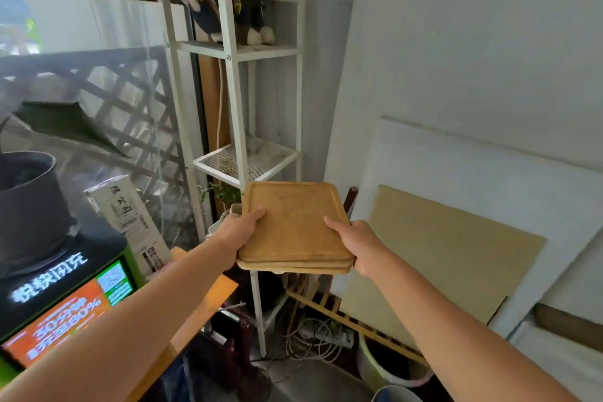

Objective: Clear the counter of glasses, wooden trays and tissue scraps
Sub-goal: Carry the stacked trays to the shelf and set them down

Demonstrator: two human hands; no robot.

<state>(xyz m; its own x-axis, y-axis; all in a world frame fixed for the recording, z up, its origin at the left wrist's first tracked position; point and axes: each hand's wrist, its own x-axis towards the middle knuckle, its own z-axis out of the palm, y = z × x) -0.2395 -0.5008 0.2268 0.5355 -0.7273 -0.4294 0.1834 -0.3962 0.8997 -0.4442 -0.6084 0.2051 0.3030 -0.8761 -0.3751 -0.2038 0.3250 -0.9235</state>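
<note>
Stacked trays before shelf rack.

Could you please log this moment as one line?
left hand: holding trays | right hand: holding trays | trays: stacked, level, before shelf

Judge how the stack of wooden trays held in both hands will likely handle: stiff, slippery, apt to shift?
The wooden trays look rigid, held flat without sagging between the left hand and right hand. Edges sit slightly misaligned, so the stacked pieces may slide if tilted. Probably light.
</note>
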